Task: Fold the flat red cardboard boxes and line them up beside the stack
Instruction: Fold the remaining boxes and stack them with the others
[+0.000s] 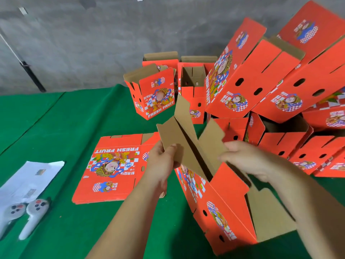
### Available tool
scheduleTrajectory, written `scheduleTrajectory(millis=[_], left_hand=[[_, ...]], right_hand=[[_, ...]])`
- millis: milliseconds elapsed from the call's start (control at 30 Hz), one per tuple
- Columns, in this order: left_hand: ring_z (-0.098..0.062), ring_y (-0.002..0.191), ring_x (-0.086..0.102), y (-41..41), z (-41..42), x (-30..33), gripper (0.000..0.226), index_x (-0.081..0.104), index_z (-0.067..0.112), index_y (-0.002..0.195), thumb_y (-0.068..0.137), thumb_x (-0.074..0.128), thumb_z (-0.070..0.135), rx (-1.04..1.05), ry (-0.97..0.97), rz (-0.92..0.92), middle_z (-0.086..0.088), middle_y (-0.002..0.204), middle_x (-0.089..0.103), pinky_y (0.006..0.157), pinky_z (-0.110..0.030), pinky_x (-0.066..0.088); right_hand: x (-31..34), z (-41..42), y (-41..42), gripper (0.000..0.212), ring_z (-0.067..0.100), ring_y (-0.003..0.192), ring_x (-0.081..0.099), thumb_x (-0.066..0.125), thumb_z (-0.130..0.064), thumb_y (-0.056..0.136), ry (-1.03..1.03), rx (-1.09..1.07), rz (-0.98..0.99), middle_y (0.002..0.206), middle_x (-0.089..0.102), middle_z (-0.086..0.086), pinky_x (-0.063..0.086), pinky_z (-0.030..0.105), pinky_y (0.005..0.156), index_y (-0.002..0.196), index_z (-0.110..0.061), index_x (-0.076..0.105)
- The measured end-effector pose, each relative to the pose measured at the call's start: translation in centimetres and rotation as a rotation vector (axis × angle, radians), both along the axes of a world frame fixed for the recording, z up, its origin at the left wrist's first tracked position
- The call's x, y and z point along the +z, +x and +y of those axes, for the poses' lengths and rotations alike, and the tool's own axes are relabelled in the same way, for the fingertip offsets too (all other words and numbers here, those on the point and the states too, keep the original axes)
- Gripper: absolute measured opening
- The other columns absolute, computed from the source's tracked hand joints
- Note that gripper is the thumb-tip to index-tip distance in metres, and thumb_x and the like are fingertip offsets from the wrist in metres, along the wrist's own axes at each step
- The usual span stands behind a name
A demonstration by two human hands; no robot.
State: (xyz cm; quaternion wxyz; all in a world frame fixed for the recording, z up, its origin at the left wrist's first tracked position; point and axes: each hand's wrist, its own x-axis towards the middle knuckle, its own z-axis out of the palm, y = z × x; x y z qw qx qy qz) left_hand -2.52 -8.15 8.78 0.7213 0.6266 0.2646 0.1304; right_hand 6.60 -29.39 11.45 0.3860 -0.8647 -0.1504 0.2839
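1. Fingers [172,148] of the left hand [160,163] are curled, thumb on top, pinching the brown end flap [177,131] of the half-formed red box [220,199] at centre frame.
2. Fingers of the right hand [246,157] pinch the neighbouring flap [212,139], at about 3 o'clock from the first.
3. That box lies tilted toward 5 o'clock, its body opened into a sleeve, the far end unclosed.
4. By my judgement the step in hand is folding and tucking these end flaps into a bottom.
5. Next move calls for pressing one flap under the other, then standing the box upright.
6. Flat stack [113,169] rests on the green desk [74,116] at 9 o'clock from the hands.
7. Upright finished boxes [155,96] stand at 12 o'clock; others lean piled [261,81] at 2 o'clock.
8. Two white controllers [28,212] and paper sheets [28,176] lie at 8 o'clock.
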Motion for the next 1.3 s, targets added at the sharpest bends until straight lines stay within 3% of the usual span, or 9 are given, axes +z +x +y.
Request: scheduleTrajectory(millis=[100,200,300,567,700,800,1000,1067,1300], left_hand=[[-0.016,0.086,0.068,-0.9,0.6,0.7,0.029,0.068,0.027,0.119,0.106,0.05,0.008,-0.008,0.031,-0.018,-0.002,0.107,0.076,0.07,-0.033,0.059],[-0.012,0.081,0.069,-2.3,1.3,1.2,0.041,0.069,0.026,0.127,0.103,0.049,-0.001,-0.069,0.096,-0.042,-0.003,0.109,0.077,0.058,-0.026,0.056],[-0.007,0.079,0.069,-3.6,1.4,1.1,0.046,0.069,0.026,0.13,0.102,0.048,-0.005,-0.094,0.182,-0.058,0.006,0.102,0.078,0.059,-0.021,0.054],[0.003,0.089,0.07,-5.5,1.6,0.9,0.051,0.068,0.028,0.127,0.1,0.049,-0.01,-0.03,0.279,-0.106,0.016,0.107,0.078,0.073,-0.012,0.053],[0.001,0.088,0.07,-5.4,0.7,0.8,0.053,0.066,0.026,0.129,0.098,0.044,-0.011,0.053,0.19,-0.155,0.011,0.106,0.078,0.07,-0.012,0.053],[-0.01,0.097,0.068,-5.3,-0.5,0.2,0.048,0.054,0.018,0.139,0.099,0.045,-0.007,0.197,0.064,-0.205,-0.005,0.119,0.073,0.079,-0.026,0.056],[-0.028,0.128,0.058,-6.0,-1.3,-0.1,0.052,0.041,0.028,0.138,0.088,0.049,0.014,0.388,-0.034,-0.285,-0.005,0.136,0.061,0.113,-0.059,0.045],[-0.029,0.129,0.058,-6.0,-0.9,-0.1,0.056,0.038,0.029,0.139,0.087,0.051,0.012,0.388,-0.061,-0.28,-0.008,0.138,0.058,0.114,-0.061,0.044],[-0.019,0.129,0.058,-6.4,0.8,-0.5,0.075,0.033,0.038,0.146,0.079,0.052,0.011,0.183,-0.051,-0.281,0.001,0.141,0.058,0.116,-0.054,0.045]], right_hand=[[0.6,-0.8,2.4,0.023,0.046,0.108,0.067,0.057,-0.006,0.096,-0.103,-0.04,-0.214,0.115,0.071,0.026,0.054,0.054,0.095,0.115,-0.003,0.069],[0.9,-1.9,4.5,0.016,0.028,0.066,0.062,0.056,-0.005,0.092,-0.196,-0.12,-0.294,0.073,0.067,0.01,0.044,0.027,0.057,0.099,-0.003,0.071],[0.8,-2.2,5.4,0.01,0.015,0.056,0.057,0.056,-0.009,0.091,-0.24,-0.134,-0.321,0.068,0.063,-0.001,0.035,0.021,0.05,0.094,-0.011,0.065],[-0.3,-1.0,4.8,0.015,0.02,0.061,0.061,0.053,-0.013,0.089,-0.118,-0.139,-0.343,0.078,0.068,0.007,0.043,0.027,0.056,0.099,-0.019,0.063],[0.6,0.6,4.0,0.03,0.03,0.09,0.067,0.067,-0.023,0.089,-0.143,-0.155,-0.581,0.091,0.072,0.0,0.046,0.032,0.075,0.119,-0.026,0.063],[3.4,1.4,2.8,0.049,0.022,0.092,0.067,0.073,-0.033,0.09,-0.045,-0.092,-0.659,0.108,0.072,-0.006,0.046,0.032,0.082,0.136,-0.03,0.058],[6.6,-1.3,-5.3,0.026,0.021,0.093,0.072,0.057,-0.045,0.093,0.447,-0.324,-0.744,0.106,0.073,-0.01,0.057,0.034,0.081,0.117,-0.043,0.067],[4.5,-1.2,-8.5,0.021,0.011,0.095,0.068,0.055,-0.041,0.097,0.386,-0.335,-0.855,0.108,0.07,-0.015,0.052,0.023,0.083,0.115,-0.041,0.066],[2.1,-0.6,-10.0,0.042,0.029,0.105,0.061,0.051,-0.054,0.09,-0.383,-0.184,-0.999,0.114,0.07,-0.006,0.045,0.047,0.095,0.116,-0.029,0.074]])
